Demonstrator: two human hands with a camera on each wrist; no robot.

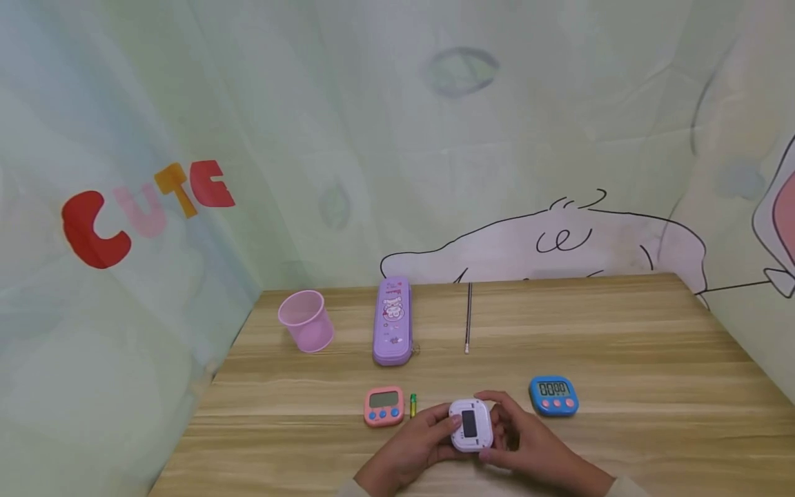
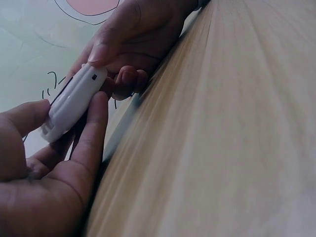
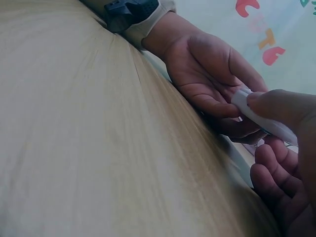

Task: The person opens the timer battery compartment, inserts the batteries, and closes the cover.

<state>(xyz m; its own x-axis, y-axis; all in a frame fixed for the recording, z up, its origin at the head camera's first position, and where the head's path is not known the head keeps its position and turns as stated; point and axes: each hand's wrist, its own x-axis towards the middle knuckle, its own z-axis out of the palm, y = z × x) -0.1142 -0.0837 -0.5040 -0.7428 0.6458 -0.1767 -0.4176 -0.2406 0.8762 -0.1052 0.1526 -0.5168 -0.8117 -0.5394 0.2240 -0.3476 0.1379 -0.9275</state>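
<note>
A white digital timer with a dark rectangle on its upturned face is held between both hands, near the front of the table. My left hand pinches its left side, thumb on that face and fingers beneath, as the left wrist view shows. Thumb and fingers of my right hand grip the opposite edge; in the right wrist view its thumb lies along the white case. Just left of the hands are a small green-and-yellow battery and a pink timer. A blue timer lies right of them.
On the wooden table, a pink cup stands at the back left. Beside it lies a purple pencil case, then a thin dark pencil. A printed curtain hangs behind the table.
</note>
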